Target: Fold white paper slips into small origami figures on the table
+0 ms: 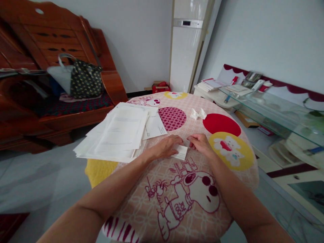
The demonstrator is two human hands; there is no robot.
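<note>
A small strip of folded white paper [181, 153] with crease lines lies on the round table's patterned cloth [141, 195]. My left hand [168, 145] holds its left end, with the fingers bent over it. Just past the strip's right end is my right hand [201, 143], its fingers curled together close to the corner; whether anything is pinched in them is hidden. Farther back on the cloth stand two small folded white paper pieces [194, 114]. To the left of my left hand is a loose stack of printed white sheets [121, 130].
A wooden bench [113, 84] with a dark patterned bag [84, 79] stands at the back left. A tall white air conditioner [186, 50] is behind the table. On the right is a glass-topped stand [275, 114] with papers and small items.
</note>
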